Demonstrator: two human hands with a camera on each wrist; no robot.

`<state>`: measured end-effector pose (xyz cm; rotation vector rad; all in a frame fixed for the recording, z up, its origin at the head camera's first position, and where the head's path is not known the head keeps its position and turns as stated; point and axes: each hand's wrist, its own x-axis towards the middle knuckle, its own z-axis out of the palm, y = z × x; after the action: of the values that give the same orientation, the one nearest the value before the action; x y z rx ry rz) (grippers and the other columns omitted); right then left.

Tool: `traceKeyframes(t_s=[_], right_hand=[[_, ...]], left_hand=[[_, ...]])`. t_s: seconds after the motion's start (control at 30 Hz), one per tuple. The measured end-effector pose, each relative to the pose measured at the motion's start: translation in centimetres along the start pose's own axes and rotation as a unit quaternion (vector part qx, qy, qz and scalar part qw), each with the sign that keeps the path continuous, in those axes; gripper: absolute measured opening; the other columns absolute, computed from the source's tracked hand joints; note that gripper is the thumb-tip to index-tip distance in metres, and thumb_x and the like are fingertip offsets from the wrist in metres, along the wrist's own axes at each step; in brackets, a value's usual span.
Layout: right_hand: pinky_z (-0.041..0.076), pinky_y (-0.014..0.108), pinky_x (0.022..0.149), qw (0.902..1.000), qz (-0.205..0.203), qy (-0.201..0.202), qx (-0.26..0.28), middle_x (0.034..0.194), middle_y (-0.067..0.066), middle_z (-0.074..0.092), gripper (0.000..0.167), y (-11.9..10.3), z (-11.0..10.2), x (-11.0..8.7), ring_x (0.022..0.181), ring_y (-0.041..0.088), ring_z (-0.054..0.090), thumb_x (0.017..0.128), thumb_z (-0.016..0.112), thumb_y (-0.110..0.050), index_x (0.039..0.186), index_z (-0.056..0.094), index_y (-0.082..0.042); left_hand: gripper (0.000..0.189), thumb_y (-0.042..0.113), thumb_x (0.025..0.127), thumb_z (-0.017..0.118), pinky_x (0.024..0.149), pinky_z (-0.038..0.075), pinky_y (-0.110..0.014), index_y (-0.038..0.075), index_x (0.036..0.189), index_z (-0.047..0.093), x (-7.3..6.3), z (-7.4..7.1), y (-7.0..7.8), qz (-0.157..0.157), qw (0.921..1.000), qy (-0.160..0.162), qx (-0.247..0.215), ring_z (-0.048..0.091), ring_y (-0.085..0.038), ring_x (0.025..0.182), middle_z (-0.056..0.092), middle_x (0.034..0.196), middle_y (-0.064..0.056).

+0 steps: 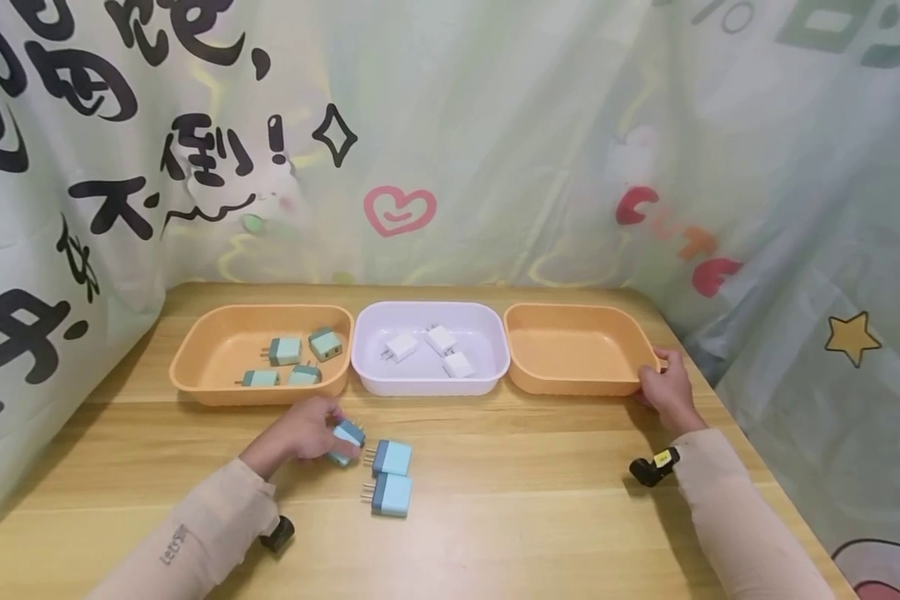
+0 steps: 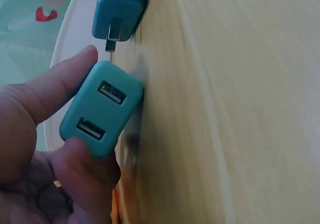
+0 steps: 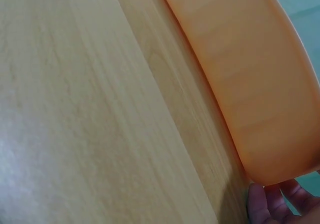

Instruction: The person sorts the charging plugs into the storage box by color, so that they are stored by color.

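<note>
Between the thumb and fingers of my left hand [image 1: 303, 429] is a blue plug-in USB charger [image 1: 347, 442], pinched just in front of the left orange tray [image 1: 262, 398]. Its end with two USB ports faces the left wrist camera. Two more blue chargers [image 1: 392, 495] lie on the table to its right, one nearer than the other, prongs pointing left. My right hand [image 1: 669, 392] holds the right end of another orange tray [image 1: 570, 387], which has nothing in it. In the right wrist view, fingertips [image 3: 257, 204] are at that tray's lower corner.
Several blue chargers [image 1: 285, 351] lie in the left orange tray. A pale purple tray [image 1: 430, 387] with three white chargers [image 1: 401, 347] sits between the orange trays, all in a row. Behind the wooden table [image 1: 540, 517] hangs a printed curtain [image 1: 495, 150], which also flanks both sides.
</note>
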<state>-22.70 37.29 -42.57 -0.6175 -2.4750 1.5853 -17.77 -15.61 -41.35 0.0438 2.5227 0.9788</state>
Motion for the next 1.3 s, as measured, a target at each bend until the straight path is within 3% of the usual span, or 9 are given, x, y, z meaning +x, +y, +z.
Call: traceKeyframes(t_s=[0.17, 0.33, 0.43, 0.6, 0.73, 0.9, 1.07, 1.3], right_hand=[[0.057, 0.026, 0.058, 0.9999, 0.006, -0.006, 0.006, 0.113, 0.022, 0.044, 0.063, 0.1, -0.1, -0.2, 0.067, 0.009, 0.057, 0.091, 0.042, -0.012, 0.149, 0.022, -0.001], [0.053, 0.024, 0.055, 0.9965, 0.024, -0.043, 0.067, 0.088, 0.002, 0.054, 0.055, -0.3, -0.9, -0.4, 0.062, 0.006, 0.055, 0.100, 0.039, -0.016, 0.150, 0.023, 0.001], [0.054, 0.024, 0.061, 0.9860, 0.041, -0.095, 0.130, 0.082, -0.006, 0.057, 0.055, -0.9, -1.7, -0.2, 0.066, 0.007, 0.058, 0.102, 0.038, -0.013, 0.151, 0.020, 0.002], [0.055, 0.026, 0.067, 0.9684, 0.080, -0.163, 0.171, 0.090, -0.003, 0.056, 0.058, -1.8, -2.9, -0.1, 0.071, 0.010, 0.059, 0.101, 0.036, -0.009, 0.154, 0.014, -0.003], [0.054, 0.025, 0.064, 0.9664, 0.089, -0.173, 0.168, 0.086, -0.001, 0.052, 0.058, -2.0, -3.3, 0.0, 0.066, 0.012, 0.057, 0.100, 0.035, -0.007, 0.154, 0.015, -0.003], [0.053, 0.024, 0.063, 0.9678, 0.075, -0.178, 0.161, 0.084, -0.001, 0.056, 0.062, -2.1, -3.4, 0.2, 0.065, 0.012, 0.056, 0.099, 0.039, -0.004, 0.154, 0.012, -0.002], [0.053, 0.024, 0.065, 0.9710, 0.063, -0.179, 0.145, 0.083, -0.004, 0.058, 0.060, -2.3, -3.7, 0.4, 0.067, 0.011, 0.057, 0.098, 0.040, -0.005, 0.153, 0.016, -0.001], [0.056, 0.025, 0.064, 0.9751, 0.061, -0.157, 0.145, 0.082, -0.001, 0.057, 0.047, -1.7, -3.8, 0.2, 0.066, 0.012, 0.058, 0.096, 0.045, -0.001, 0.141, 0.033, -0.005]], left_hand=[[0.034, 0.032, 0.075, 0.084, 0.040, 0.036, -0.022, 0.010, 0.087, 0.061, -0.1, 0.0, -0.7, 0.006, 0.9999, -0.008, 0.003, 0.043, -0.014, 0.046, 0.056, 0.075, -0.006], [0.037, 0.038, 0.078, 0.081, 0.042, 0.041, -0.024, 0.009, 0.081, 0.058, -0.3, -0.1, -1.4, 0.004, 0.9998, -0.013, -0.014, 0.046, -0.016, 0.049, 0.054, 0.067, -0.005], [0.039, 0.038, 0.079, 0.080, 0.043, 0.043, -0.025, 0.008, 0.081, 0.056, -0.5, -0.3, -1.6, 0.006, 0.9994, -0.016, -0.031, 0.048, -0.017, 0.050, 0.054, 0.063, -0.006], [0.040, 0.034, 0.081, 0.079, 0.048, 0.051, -0.030, 0.004, 0.092, 0.056, -0.8, -0.6, -1.5, 0.030, 0.9951, -0.033, -0.088, 0.054, -0.019, 0.055, 0.058, 0.074, -0.011], [0.042, 0.033, 0.083, 0.077, 0.051, 0.054, -0.033, 0.001, 0.097, 0.053, -0.9, -0.8, -1.2, 0.062, 0.9887, -0.050, -0.127, 0.056, -0.021, 0.055, 0.060, 0.076, -0.012], [0.038, 0.035, 0.086, 0.073, 0.052, 0.053, -0.034, 0.002, 0.096, 0.055, -0.7, -0.8, -0.3, 0.095, 0.9846, -0.059, -0.135, 0.057, -0.020, 0.053, 0.061, 0.073, -0.012], [0.035, 0.031, 0.087, 0.074, 0.053, 0.055, -0.034, 0.003, 0.093, 0.054, -0.4, -0.6, 1.0, 0.095, 0.9829, -0.060, -0.146, 0.059, -0.021, 0.055, 0.058, 0.075, -0.012], [0.037, 0.028, 0.087, 0.075, 0.052, 0.055, -0.032, 0.002, 0.103, 0.054, -0.1, 0.1, 2.7, 0.089, 0.9758, -0.074, -0.185, 0.059, -0.021, 0.060, 0.057, 0.083, -0.013]])
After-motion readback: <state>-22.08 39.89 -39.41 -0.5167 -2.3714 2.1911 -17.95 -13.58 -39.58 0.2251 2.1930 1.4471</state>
